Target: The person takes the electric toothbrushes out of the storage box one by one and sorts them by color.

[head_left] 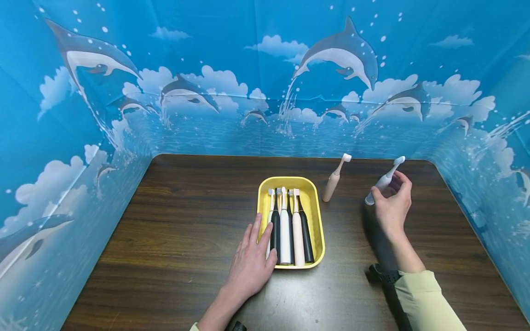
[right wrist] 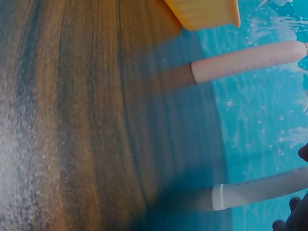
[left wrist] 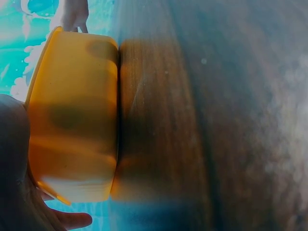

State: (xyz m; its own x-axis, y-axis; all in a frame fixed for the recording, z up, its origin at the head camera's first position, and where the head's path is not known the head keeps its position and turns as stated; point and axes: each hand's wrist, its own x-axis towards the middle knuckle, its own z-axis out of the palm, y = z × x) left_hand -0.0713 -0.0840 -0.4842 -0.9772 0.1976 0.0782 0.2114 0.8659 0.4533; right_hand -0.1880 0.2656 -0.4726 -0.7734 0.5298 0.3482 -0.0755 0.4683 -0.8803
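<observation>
My right hand is at the far right of the table in the head view, with thumb and fingers about a pale grey-white electric toothbrush. That brush stands upright, its head pointing up; in the right wrist view its base ring shows close over the wood. A pink-beige electric toothbrush stands on its own to the left. My left hand lies with extended fingers over the left rim of a yellow tray. Inside the tray, several black, white and pink electric toothbrushes lie side by side, heads toward the back.
The dark wooden table has a back edge just behind the standing brushes. A blue dolphin-print sheet rises behind and along both sides. A black band circles the right wrist.
</observation>
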